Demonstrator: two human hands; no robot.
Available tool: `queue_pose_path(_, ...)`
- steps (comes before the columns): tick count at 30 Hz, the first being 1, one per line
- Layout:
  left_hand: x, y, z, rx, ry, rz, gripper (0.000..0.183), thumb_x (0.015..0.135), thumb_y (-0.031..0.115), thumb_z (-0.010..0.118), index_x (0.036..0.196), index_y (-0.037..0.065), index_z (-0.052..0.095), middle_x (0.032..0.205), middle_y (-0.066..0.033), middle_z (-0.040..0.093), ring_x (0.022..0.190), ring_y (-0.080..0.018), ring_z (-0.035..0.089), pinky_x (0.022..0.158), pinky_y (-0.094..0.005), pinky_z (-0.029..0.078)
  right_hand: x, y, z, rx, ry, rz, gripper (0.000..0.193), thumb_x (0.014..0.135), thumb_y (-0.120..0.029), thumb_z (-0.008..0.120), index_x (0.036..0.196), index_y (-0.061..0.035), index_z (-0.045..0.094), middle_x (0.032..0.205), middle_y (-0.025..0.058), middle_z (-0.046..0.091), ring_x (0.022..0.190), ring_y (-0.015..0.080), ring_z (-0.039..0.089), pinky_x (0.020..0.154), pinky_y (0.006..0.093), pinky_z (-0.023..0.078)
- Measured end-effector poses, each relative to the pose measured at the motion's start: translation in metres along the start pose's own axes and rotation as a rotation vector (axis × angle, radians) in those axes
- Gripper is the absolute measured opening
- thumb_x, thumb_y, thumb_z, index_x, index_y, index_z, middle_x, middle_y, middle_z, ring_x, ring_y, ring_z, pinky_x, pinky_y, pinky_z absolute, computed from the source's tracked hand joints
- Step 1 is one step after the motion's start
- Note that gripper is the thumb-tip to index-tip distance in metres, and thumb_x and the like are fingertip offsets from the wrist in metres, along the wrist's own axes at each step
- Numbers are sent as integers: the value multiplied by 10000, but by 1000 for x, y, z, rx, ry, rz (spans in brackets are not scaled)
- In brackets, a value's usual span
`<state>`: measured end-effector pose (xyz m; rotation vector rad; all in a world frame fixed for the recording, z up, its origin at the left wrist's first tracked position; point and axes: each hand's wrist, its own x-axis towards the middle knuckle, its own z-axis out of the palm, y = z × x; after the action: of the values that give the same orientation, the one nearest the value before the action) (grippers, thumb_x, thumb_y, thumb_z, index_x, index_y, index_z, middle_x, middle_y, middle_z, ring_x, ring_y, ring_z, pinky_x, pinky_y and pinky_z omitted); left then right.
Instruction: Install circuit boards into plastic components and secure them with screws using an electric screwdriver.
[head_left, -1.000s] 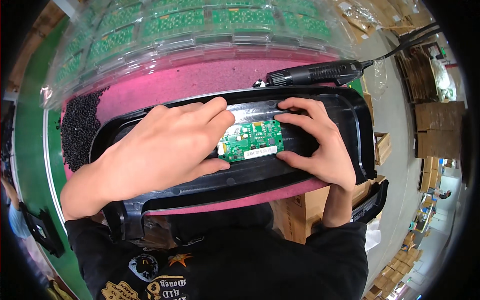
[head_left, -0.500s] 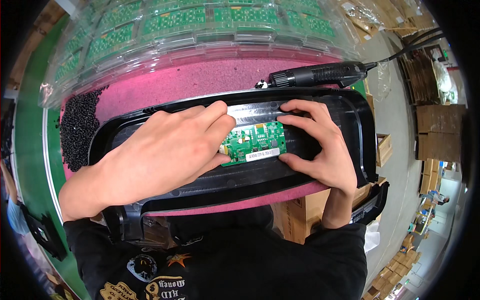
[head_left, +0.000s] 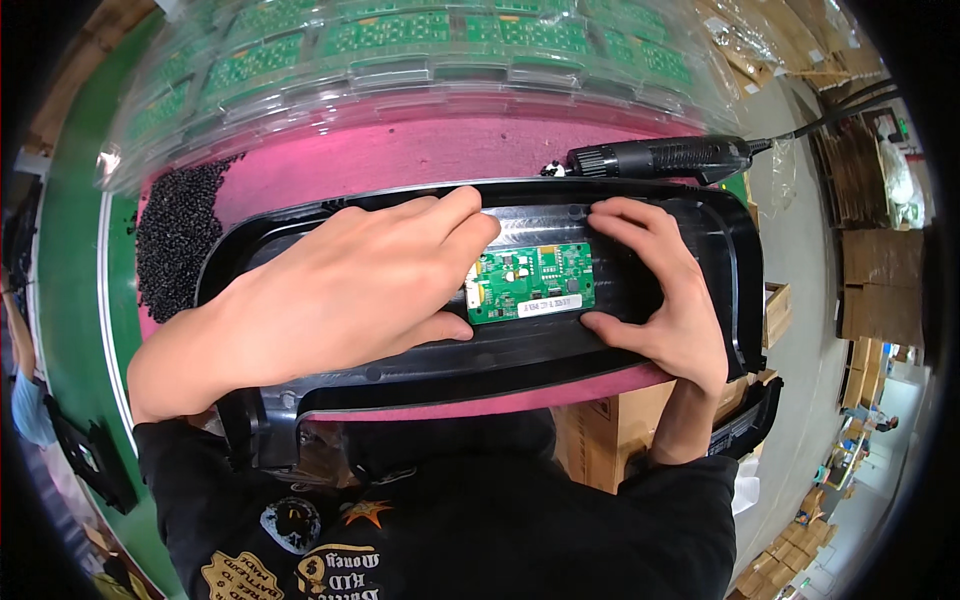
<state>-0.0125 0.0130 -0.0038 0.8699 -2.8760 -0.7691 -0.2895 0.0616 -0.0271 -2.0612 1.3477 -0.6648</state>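
Note:
A green circuit board [head_left: 545,283] with a white label strip lies in the middle of a long black plastic housing [head_left: 490,358], which is turned with its hollow side up. My left hand [head_left: 350,280] reaches over the housing to the board's left end. Its thumb is by the lower left corner, with bent fingers above the upper left corner. Around the right end curves my right hand [head_left: 680,295], fingers and thumb spread apart near the two right corners. Both hands look open, and a small gap separates the right fingertips from the board. Left-hand contact cannot be made out.
A black electric screwdriver [head_left: 660,158] with a cable lies behind the housing on the pink mat [head_left: 400,148]. Many small black screws [head_left: 178,240] are heaped at the left. Clear plastic trays [head_left: 420,75] of green boards stand at the back. Cardboard boxes [head_left: 600,430] sit below the near edge.
My right fingertips have come off the board's right corners. The left fingers have drawn back slightly, so more of its left end shows. The whole view has shifted a little.

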Motion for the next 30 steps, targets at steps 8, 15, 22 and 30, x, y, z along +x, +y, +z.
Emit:
queue_pose_path(8,-7,0,4,7,48,10,585,766,199,768,1210,-38,469,1093,-137,502,931,-342,606,698,-413,541,-4,-10,-59,-398,469,135,461,794,-111,679,1242,-84,572,1154,121,569,1092,246,499,941,349,394)
queue_pose_path(15,-9,0,5,-3,74,43,494,844,219,698,1204,-30,470,1087,-141,506,953,-350,603,694,-429,540,26,59,-111,144,135,498,358,931,-216,636,1258,-103,543,1082,72,566,920,146,541,830,281,418)
queue_pose_path(22,-9,0,3,10,93,-5,372,897,214,639,1161,-5,497,1050,-146,525,912,-355,611,689,-448,523,68,-12,-52,496,708,8,456,898,-33,646,1286,-15,407,1136,109,567,1001,173,594,917,305,475)
queue_pose_path(30,-7,0,3,-89,380,31,217,900,115,617,1071,6,537,921,-151,553,766,-343,612,662,-432,501,95,-45,-15,1152,422,-155,403,1003,-363,530,1201,-17,469,956,78,595,888,197,574,856,367,463)
